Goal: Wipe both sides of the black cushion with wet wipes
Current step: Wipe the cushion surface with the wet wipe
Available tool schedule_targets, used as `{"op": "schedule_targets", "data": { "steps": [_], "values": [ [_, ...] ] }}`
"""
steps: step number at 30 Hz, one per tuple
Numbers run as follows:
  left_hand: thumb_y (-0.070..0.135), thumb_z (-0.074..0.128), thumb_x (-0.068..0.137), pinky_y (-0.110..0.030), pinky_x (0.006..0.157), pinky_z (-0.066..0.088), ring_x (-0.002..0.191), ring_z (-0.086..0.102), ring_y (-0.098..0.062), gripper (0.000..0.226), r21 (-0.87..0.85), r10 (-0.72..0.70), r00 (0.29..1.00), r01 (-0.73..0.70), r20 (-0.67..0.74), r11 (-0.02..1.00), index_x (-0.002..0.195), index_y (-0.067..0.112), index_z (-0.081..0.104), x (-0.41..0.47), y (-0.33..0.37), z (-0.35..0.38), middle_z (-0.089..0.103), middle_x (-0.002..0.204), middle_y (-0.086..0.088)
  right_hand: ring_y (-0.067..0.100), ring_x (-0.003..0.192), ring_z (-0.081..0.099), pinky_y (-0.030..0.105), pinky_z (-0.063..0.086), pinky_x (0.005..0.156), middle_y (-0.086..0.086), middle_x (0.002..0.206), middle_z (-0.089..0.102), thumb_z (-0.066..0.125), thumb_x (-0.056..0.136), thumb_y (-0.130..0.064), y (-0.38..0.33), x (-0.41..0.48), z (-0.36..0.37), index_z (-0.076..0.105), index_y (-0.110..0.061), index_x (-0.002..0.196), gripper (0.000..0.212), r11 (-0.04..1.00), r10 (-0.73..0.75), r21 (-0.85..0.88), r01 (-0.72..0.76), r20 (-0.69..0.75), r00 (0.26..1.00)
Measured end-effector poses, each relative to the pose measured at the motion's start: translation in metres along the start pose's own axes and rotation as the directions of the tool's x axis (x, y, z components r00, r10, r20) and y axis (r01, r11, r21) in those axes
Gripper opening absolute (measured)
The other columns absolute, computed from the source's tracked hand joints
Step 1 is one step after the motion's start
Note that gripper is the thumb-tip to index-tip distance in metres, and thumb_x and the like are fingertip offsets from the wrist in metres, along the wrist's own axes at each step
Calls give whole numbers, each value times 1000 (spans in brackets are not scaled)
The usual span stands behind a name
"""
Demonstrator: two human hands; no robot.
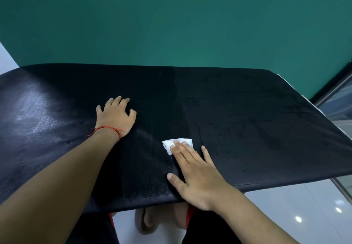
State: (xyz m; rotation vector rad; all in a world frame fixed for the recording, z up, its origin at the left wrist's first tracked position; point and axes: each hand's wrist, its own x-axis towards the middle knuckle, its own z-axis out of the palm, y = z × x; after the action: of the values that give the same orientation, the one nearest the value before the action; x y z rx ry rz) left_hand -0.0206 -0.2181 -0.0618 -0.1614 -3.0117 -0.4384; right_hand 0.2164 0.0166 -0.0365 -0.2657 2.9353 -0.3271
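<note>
Lying flat and wide, the black cushion point(247, 110) filled the middle of the view. A small white wet wipe point(167, 144) sat on top of the cushion, near its front edge and a bit to the right of its middle. The wipe was bunched up and folded.

The right hand point(200, 175) lay flat on the cushion with its fingers point(181, 148) straight. Two or three fingertips pressed down on the near part of the wipe. The far part of the wipe stuck out past the fingertips. The hand did not pinch or wrap the wipe; it only pushed on it from above. The thumb pointed out to the left and touched the cushion.

The left hand point(116, 116) rested on the cushion too, further back and to the left of the wipe, well apart from it. Its fingers were spread and a little bent, and it held nothing. A red string point(108, 129) was tied round that wrist.

The left part of the cushion looked shiny and pale.

Behind the cushion stood a green wall point(171, 24). Below the cushion's front edge were a white floor point(295, 211) and a tan slipper point(146, 222).
</note>
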Motion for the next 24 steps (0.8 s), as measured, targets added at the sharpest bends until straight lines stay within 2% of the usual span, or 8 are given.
{"op": "schedule_targets", "data": {
  "steps": [12, 18, 24],
  "values": [
    [54, 33, 101, -62, 125, 16, 157, 22, -24, 61, 0, 3, 1000, -3, 2, 1000, 158, 33, 40, 0, -1, 0, 32, 169, 1, 0, 156, -27, 50, -12, 127, -16, 174, -19, 26, 103, -69, -18, -54, 15, -5, -27, 170, 85, 999, -51, 2, 51, -45, 998],
    [54, 32, 101, -62, 125, 16, 157, 23, -24, 61, 4, 8, 1000, -8, 1, 1000, 158, 32, 40, -1, -1, 0, 32, 169, 1, 14, 163, 15, 56, 14, 122, -4, 177, 16, 45, 97, -71, -21, -74, 40, 30, -18, 167, 89, 994, -67, -92, 56, -130, 989],
    [54, 32, 101, -61, 125, 16, 157, 22, -24, 62, -1, 12, 1000, -12, 3, 1000, 158, 32, 40, -1, -2, 0, 32, 169, 1, 14, 160, 27, 57, 22, 119, -3, 175, 25, 49, 91, -75, -26, -87, 45, 41, -18, 163, 92, 989, -65, -140, 42, -164, 984]
  ]
}}
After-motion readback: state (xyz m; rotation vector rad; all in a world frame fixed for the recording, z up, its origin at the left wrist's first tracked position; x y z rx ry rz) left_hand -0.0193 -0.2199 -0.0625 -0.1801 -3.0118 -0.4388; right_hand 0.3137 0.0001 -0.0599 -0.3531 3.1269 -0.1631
